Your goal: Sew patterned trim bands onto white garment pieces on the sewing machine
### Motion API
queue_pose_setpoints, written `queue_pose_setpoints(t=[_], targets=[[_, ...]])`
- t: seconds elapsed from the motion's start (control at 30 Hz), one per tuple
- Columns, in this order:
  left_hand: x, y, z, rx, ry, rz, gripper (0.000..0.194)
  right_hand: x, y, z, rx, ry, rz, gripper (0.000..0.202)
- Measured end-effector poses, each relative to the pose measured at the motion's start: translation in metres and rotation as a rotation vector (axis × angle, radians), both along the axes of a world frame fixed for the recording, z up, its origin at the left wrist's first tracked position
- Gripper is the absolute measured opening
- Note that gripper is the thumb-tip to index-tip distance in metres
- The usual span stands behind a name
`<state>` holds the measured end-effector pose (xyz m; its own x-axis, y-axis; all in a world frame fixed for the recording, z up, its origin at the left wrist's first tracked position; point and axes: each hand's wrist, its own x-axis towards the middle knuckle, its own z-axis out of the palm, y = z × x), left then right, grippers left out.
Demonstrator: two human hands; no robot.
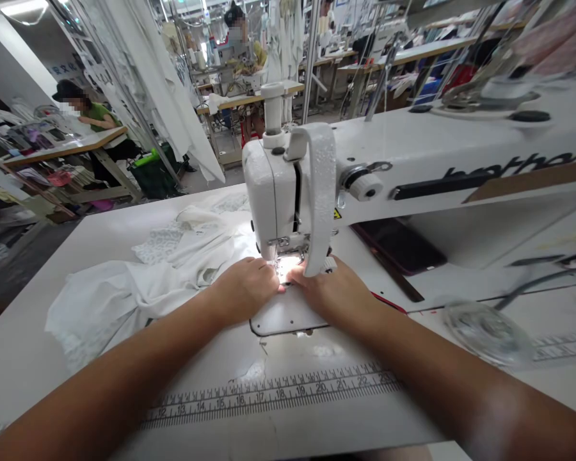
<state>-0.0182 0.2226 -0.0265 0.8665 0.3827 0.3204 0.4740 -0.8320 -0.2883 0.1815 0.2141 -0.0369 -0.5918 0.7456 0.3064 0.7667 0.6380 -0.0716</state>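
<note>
A white sewing machine (273, 192) stands in front of me, its needle area brightly lit. My left hand (247, 288) is closed on the edge of a white garment (120, 288) with lace parts, just left of the presser foot (288, 261). The garment lies bunched on the table to the left and behind that hand. Close to the right side of the foot is my right hand (336, 291), its fingers drawn together at the needle plate. Glare and the machine's white curved guard (321, 198) partly hide those fingertips, and what they pinch cannot be made out.
A printed ruler (269, 398) runs along the table's front. Right of the machine head lie a dark phone (403, 246) and a clear round dish (487, 330). Co-workers sit at other machines behind, one in a green top (98, 115). White cloth (173, 89) hangs at the back.
</note>
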Motion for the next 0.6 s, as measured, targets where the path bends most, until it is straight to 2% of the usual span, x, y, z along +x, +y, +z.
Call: queue_pose_setpoints(t=[0.1,0.33,0.6], targets=[[-0.001,-0.003,-0.005,0.061,-0.051,-0.024,0.037,0.002,-0.002,0.002,-0.007,-0.028,0.028,0.023],[-0.001,-0.011,-0.004,0.025,-0.204,0.007,0.021,0.002,-0.003,0.002,-0.020,-0.035,-0.003,0.023],[0.004,-0.015,-0.008,0.127,-0.107,-0.009,0.030,0.004,-0.005,0.008,-0.036,-0.132,0.060,0.021]])
